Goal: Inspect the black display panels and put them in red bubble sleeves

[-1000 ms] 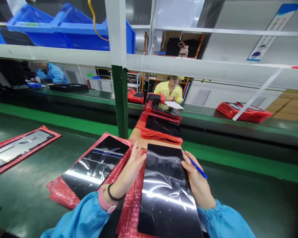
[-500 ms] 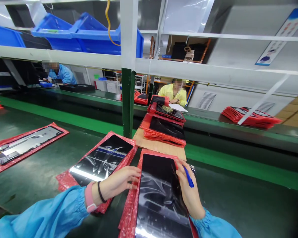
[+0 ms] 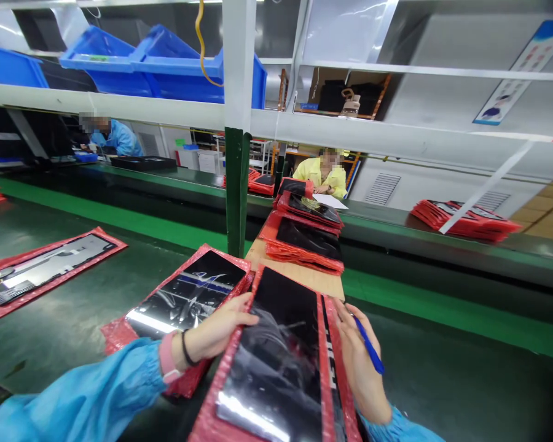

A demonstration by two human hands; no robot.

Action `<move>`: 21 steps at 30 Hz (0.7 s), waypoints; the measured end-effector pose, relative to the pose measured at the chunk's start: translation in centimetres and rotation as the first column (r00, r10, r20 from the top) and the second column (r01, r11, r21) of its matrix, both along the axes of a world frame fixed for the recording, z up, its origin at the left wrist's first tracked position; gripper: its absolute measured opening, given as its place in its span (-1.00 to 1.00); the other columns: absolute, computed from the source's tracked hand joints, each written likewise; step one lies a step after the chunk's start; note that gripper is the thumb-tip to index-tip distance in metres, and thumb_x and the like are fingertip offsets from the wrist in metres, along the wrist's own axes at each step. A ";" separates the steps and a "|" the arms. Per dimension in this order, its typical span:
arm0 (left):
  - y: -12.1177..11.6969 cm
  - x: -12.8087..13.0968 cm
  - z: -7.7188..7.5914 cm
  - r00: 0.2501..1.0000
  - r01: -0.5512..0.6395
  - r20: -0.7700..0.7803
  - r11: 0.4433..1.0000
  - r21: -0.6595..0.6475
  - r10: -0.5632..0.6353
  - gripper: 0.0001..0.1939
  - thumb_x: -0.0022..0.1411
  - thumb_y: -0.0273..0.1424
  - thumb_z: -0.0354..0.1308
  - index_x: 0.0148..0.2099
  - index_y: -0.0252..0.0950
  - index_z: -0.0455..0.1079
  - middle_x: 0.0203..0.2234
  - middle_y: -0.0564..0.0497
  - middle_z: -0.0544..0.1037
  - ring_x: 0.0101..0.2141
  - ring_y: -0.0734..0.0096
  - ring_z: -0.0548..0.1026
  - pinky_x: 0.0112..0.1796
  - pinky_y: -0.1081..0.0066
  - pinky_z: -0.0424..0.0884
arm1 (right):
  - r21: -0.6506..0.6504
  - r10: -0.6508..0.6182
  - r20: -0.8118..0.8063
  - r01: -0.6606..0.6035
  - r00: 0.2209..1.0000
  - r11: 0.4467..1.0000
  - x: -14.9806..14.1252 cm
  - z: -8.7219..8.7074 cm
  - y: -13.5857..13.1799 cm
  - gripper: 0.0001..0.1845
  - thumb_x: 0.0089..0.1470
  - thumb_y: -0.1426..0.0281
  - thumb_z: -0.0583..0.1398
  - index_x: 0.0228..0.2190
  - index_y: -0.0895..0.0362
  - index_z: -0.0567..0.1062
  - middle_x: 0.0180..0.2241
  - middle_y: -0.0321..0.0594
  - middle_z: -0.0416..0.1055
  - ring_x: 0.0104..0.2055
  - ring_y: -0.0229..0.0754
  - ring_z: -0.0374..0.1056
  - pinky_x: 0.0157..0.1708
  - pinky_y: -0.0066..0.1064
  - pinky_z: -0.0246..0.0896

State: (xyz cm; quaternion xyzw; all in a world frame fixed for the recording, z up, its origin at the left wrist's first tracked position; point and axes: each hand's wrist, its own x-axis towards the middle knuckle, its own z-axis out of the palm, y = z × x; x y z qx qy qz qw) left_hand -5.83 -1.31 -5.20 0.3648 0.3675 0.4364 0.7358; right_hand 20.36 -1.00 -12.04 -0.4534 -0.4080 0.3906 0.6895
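My left hand pinches the left edge of a glossy black screen panel on red bubble wrap, thumb on top and fingers hidden beneath. This panel is tilted, its left side raised. Under its right edge shows a second panel with light markings, also on red bubble wrap. My right hand lies along the right side of the stack, a blue pen held between its fingers. Left of the stack, another shiny black panel rests on red wrap, partly behind my left forearm.
A silver-backed panel lies on red wrap at far left. Wrapped panels are piled on a tan board ahead. A green post stands before me. Blue bins sit overhead. Two people work across the bench.
My left hand has gripped the top panel's left edge and lifted it, shifting it left and uncovering the panel below. My right hand has moved slightly right and down with the pen.
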 end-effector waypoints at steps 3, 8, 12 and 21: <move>1.7 -6.7 0.3 0.991 -0.050 -0.121 0.998 0.035 0.054 -0.56 -0.09 -0.64 0.30 -0.10 -0.30 0.48 -0.28 -0.02 0.62 -0.26 0.28 0.55 -0.19 0.40 0.38 | -0.025 -0.059 0.060 0.060 0.997 0.998 2.7 0.2 -0.7 -0.66 -0.07 0.30 0.32 -0.21 0.09 0.47 -0.06 -0.11 0.53 0.04 0.04 0.41 0.08 -0.10 0.26; 4.4 -16.8 1.0 0.956 -0.114 -0.267 0.993 0.037 0.119 -0.39 -0.15 -0.54 0.36 0.04 -0.36 0.43 -0.19 -0.14 0.62 -0.17 0.04 0.55 -0.10 0.23 0.39 | -0.040 -0.155 0.129 0.162 0.979 0.986 6.2 -0.9 -1.0 -0.72 -0.03 0.24 0.29 -0.27 0.09 0.45 -0.21 -0.16 0.58 -0.15 -0.02 0.50 -0.04 -0.11 0.36; 5.8 -19.3 0.5 0.924 -0.156 -0.347 0.987 0.038 0.159 -0.49 -0.18 -0.52 0.36 -0.08 -0.40 0.49 -0.24 -0.17 0.63 -0.18 -0.02 0.56 -0.11 0.20 0.40 | 0.040 -0.197 0.373 0.196 0.907 0.980 6.8 -2.0 -0.7 -0.76 0.07 0.22 0.20 -0.25 0.09 0.42 -0.19 -0.10 0.56 -0.22 0.01 0.53 -0.16 -0.07 0.43; 6.7 -20.2 -3.2 0.764 -0.304 -0.510 0.917 0.258 0.397 -0.38 -0.24 -0.37 0.45 -0.04 -0.22 0.42 -0.03 -0.05 0.57 0.20 0.03 0.25 0.14 0.33 0.19 | 0.276 -0.320 0.743 0.167 0.588 0.947 8.5 -4.2 0.2 -0.71 0.05 0.36 0.13 -0.17 0.09 0.52 -0.09 -0.11 0.54 -0.05 0.07 0.47 0.06 -0.01 0.28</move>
